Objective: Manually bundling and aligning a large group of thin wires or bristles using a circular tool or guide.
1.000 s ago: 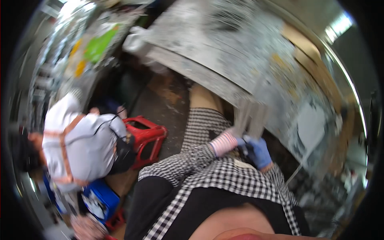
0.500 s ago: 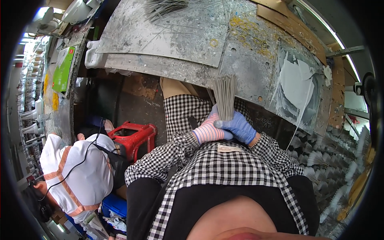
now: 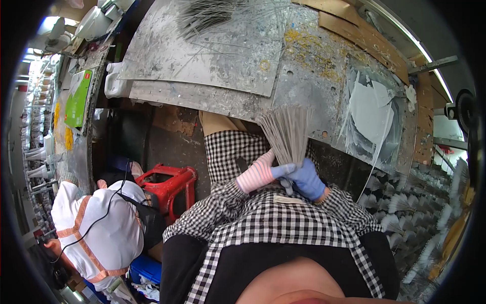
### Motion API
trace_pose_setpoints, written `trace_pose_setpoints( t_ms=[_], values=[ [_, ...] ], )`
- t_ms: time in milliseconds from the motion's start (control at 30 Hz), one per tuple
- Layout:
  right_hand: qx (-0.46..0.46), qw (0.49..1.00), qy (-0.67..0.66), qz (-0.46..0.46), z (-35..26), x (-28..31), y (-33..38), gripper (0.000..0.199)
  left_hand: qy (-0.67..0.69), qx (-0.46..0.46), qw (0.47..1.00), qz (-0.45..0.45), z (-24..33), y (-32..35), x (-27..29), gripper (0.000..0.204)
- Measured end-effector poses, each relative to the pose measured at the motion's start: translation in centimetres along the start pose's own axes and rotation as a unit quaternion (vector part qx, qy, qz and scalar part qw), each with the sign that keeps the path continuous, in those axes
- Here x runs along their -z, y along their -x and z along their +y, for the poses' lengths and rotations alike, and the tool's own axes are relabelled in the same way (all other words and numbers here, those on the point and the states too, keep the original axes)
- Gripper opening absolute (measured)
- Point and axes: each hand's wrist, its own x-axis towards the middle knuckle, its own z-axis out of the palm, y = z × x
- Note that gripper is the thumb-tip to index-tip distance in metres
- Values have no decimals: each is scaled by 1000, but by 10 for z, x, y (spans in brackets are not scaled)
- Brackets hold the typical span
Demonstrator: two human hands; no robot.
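Far left: we note a green flat packet [image 3: 78,98] on a side ledge and a white jug [image 3: 114,81] at the worktop's left edge.

Lower left: another person in a white top with orange stripes [image 3: 98,230], close beside our seat; a red stool [image 3: 169,185] stands between that person and our knees, so little open room on that side.

Centre: our worktop [image 3: 228,61], a scuffed grey metal sheet, paint-flecked, its near edge just above our lap. Loose thin grey rods [image 3: 212,15] lie scattered at its far side.

Centre: our left hand [image 3: 260,172], in a pink-striped glove, closed around the base of a bundle of thin grey sticks [image 3: 288,133], which fans upward over the worktop's near edge.

Just right: our right hand [image 3: 306,178], in a blue glove, wrapped on the same base, touching the left hand, both held above the checked lap.

Right: white sheet scraps [image 3: 372,114] on the worktop; beyond, racks of fanned white tufts [image 3: 405,202].
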Motion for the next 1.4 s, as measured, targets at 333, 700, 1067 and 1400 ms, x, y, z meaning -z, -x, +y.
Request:
trace_pose_setpoints(
  t_ms=[333, 700, 1067, 1400],
  values=[
    [-39, 999, 29, -24, 0, 6, 14, 31, -100, -36, 994, -35, -12, -2, 5, 65],
    [100, 973, 193, -81, -9, 10, 3, 56, 35, -32, 986, -160, 0, -22, 41, 108],
    [304, 867, 393, -39, -89, 40, -15, 55, -228, -258, 924, -166, 151, -44, -67, 57],
    [591, 508, 615, 118, -244, 23, 6, 36, -292, -332, 896, 30, 96, -153, -7, 37]
  ],
)
